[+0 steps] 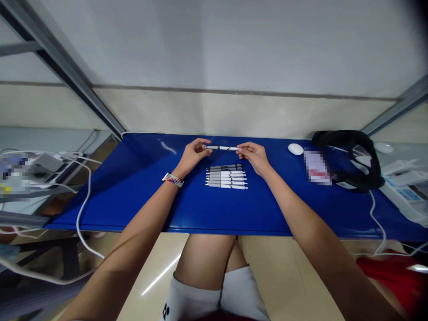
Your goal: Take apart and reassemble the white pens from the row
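On the desk [227, 214], a row of pens [225, 177] lies side by side before a single pen [219, 147] spanning from left hand [194, 156] to right hand [256, 157], with a mouse-like object [295, 149], a pixelated item [317, 167] and a strapped headset [375, 167] successively rightward, and the wall [234, 111] behind

1. Our right hand [257, 157] pinches 1 pen [222, 148] by its white end; our left hand [193, 158] curls at its tip.
2. Nearer us, more pens [227, 179] lie side by side on the blue table [140, 196].
3. We wear 1 patterned wristband [173, 179].
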{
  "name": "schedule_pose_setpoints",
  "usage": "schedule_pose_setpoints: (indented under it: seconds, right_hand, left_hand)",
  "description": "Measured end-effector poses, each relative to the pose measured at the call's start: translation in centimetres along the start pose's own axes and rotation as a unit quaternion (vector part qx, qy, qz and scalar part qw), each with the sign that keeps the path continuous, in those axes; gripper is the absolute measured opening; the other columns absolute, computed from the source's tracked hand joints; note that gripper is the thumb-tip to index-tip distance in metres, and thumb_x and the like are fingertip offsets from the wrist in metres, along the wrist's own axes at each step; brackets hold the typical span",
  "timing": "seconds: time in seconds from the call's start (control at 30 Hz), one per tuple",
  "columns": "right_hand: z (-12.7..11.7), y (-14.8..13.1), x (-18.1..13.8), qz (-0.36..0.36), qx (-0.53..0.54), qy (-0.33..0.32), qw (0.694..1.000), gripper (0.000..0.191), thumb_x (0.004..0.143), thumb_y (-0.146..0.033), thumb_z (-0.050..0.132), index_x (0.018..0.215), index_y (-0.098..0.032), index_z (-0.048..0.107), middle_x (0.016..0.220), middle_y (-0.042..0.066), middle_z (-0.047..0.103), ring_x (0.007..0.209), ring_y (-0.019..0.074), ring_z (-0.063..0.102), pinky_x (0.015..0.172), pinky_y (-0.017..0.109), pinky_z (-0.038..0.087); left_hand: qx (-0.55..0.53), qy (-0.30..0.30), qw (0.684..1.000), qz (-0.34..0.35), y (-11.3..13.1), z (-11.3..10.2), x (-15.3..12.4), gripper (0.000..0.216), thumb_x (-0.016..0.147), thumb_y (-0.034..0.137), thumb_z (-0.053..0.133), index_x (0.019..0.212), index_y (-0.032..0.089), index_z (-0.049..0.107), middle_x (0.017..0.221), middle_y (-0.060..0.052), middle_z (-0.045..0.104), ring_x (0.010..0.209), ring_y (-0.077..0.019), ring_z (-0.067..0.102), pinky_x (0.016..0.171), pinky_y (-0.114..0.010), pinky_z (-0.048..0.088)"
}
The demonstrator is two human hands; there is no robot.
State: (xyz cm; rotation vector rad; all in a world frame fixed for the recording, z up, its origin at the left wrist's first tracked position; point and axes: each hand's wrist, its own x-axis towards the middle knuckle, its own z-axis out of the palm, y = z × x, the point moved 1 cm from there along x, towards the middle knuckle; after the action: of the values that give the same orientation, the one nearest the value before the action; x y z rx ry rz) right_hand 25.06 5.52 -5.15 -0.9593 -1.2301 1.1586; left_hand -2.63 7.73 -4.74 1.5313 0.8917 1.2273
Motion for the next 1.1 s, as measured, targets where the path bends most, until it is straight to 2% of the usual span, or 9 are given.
schedule_pose_setpoints:
  seconds: [0.13,0.33,0.57,1.1]
  right_hand:
    - [-0.1,0.2,0.1,0.002,0.005,0.004,1.0,0.032,0.071,-0.042,0.093,0.093,-0.022,0.081,0.082,0.005,0.079,0.07,0.0165,0.068,0.071,0.034,0.056]
    - [-0.2,0.5,0.2,-0.011,0.011,0.022,1.0,0.031,0.07,-0.042,0.094,0.093,-0.024,0.082,0.082,0.004,0.078,0.075,0.0181,0.068,0.074,0.035,0.057]
    - [-0.2,0.0,0.2,0.022,0.042,0.032,0.998,0.031,0.071,-0.042,0.092,0.094,-0.023,0.081,0.084,0.005,0.077,0.078,0.0192,0.068,0.078,0.037,0.057]
    - [-0.3,-0.5,0.2,0.025,0.045,0.061,0.997,0.027,0.074,-0.039,0.087,0.094,-0.023,0.079,0.083,0.004,0.074,0.076,0.0175,0.066,0.077,0.035,0.057]
  left_hand:
    - [-0.009,0.0,1.0,0.004,0.0,-0.1,0.0,0.032,0.081,0.031,0.086,0.107,0.017,0.075,0.086,-0.003,0.076,0.079,-0.0164,0.072,0.082,-0.032,0.056]
    - [0.006,0.031,0.999,-0.007,0.0,-0.2,0.0,0.026,0.083,0.038,0.085,0.094,0.016,0.076,0.079,-0.004,0.074,0.074,-0.0165,0.069,0.079,-0.033,0.055]
    - [0.001,0.046,0.999,-0.009,0.0,-0.3,0.0,0.029,0.08,0.038,0.086,0.096,0.016,0.076,0.08,-0.005,0.075,0.077,-0.018,0.071,0.081,-0.034,0.056]
    - [-0.005,0.062,0.998,-0.009,0.3,-0.3,0.0,0.02,0.082,0.032,0.08,0.092,0.017,0.074,0.076,-0.003,0.073,0.073,-0.0161,0.068,0.08,-0.032,0.054]
